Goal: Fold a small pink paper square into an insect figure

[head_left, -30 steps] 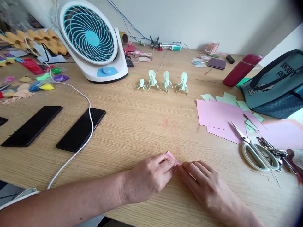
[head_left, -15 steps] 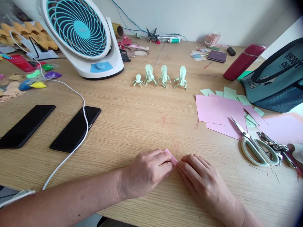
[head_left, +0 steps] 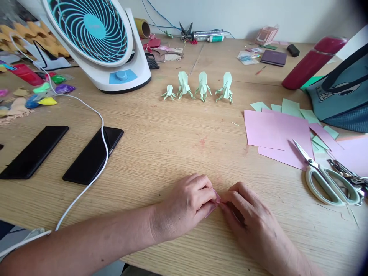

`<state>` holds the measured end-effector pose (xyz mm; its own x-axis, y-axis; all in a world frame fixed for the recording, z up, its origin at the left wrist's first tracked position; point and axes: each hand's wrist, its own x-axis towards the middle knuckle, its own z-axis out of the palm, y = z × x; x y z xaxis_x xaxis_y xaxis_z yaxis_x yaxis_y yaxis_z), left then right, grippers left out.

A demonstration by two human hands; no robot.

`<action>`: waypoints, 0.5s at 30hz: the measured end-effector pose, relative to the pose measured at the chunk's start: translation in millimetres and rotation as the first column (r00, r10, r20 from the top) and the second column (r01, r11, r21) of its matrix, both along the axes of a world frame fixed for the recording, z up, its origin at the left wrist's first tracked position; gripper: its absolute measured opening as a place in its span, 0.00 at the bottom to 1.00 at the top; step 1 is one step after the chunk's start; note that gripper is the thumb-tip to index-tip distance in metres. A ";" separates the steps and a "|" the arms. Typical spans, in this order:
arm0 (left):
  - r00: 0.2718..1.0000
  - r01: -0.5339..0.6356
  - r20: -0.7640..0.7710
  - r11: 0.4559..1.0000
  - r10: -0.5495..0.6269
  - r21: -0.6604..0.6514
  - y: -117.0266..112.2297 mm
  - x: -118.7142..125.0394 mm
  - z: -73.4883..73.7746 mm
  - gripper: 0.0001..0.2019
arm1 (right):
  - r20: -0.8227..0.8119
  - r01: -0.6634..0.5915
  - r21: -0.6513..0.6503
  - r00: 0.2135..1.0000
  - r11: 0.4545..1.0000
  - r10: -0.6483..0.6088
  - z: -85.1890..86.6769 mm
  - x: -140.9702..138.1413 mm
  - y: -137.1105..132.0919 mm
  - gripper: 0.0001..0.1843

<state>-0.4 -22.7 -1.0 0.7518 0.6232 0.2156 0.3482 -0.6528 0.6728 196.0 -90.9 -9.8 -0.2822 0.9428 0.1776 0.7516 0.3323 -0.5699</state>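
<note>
Near the front of the wooden table, a small folded piece of pink paper (head_left: 216, 196) is pinched between my two hands. My left hand (head_left: 192, 199) grips it from the left, and its fingers cover most of the paper. With thumb and forefinger, my right hand (head_left: 250, 214) pinches the paper's right corner. Only narrow pink edges show, so the exact fold is hidden. Farther back stands a row of several pale green origami figures (head_left: 202, 86) with thin legs.
Pink sheets (head_left: 267, 130) and green scraps lie at the right beside scissors (head_left: 327, 180). A red flask (head_left: 313, 63) and a blue bag (head_left: 342, 96) stand behind them. On the left are a fan (head_left: 120, 76), two black phones (head_left: 92, 157) and a white cable (head_left: 83, 189).
The view has shifted slightly. My left hand has turned, with its fingers more bunched over the pink paper, and less of the paper shows. My right hand still pinches its corner.
</note>
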 end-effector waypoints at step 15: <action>0.994 -0.048 -0.101 0.999 0.046 -0.013 0.0 7.7 3.9 0.05 | 0.011 0.050 0.035 0.999 0.998 -0.050 4.0 -1.7 2.7 0.11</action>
<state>7.3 -22.7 2.9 0.7390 0.6610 0.1300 0.4448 -0.6237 0.6428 194.3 -88.2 -5.8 -0.2374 0.9491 0.2069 0.7744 0.3135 -0.5496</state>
